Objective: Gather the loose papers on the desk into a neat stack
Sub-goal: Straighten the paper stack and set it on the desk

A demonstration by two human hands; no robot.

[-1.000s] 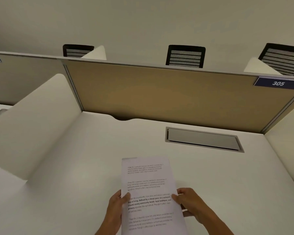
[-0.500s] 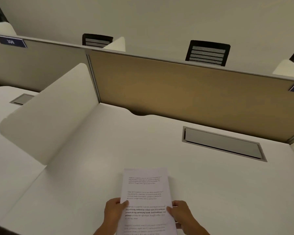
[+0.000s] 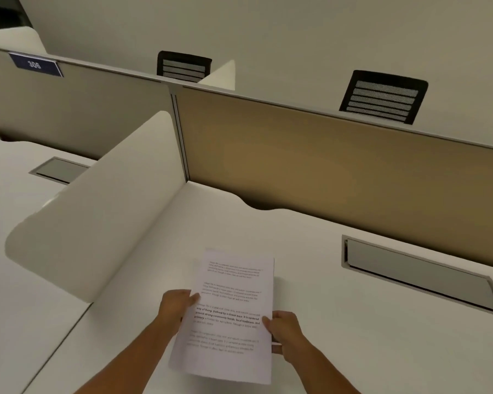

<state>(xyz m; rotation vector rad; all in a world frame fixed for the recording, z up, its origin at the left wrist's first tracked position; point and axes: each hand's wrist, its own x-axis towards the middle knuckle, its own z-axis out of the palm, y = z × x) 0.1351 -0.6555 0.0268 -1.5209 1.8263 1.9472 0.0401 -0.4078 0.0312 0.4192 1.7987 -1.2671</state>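
Note:
A stack of white printed papers (image 3: 231,305) is held above the white desk (image 3: 339,322), near its front, tilted slightly. My left hand (image 3: 175,307) grips the stack's left edge, thumb on top of the page. My right hand (image 3: 283,328) pinches the right edge lower down, fingers curled under the sheets. The top sheet shows several paragraphs of text, one in bold. No other loose paper is in view on the desk.
A white rounded side divider (image 3: 97,211) stands to the left. A tan back partition (image 3: 339,172) closes the far side. A grey cable hatch (image 3: 416,273) is set into the desk at the right. Black chair backs (image 3: 382,96) show behind the partition.
The view has swung left and the papers now sit farther from the bottom edge. Both hands keep their hold on the stack's sides. The neighbouring desk has come into view.

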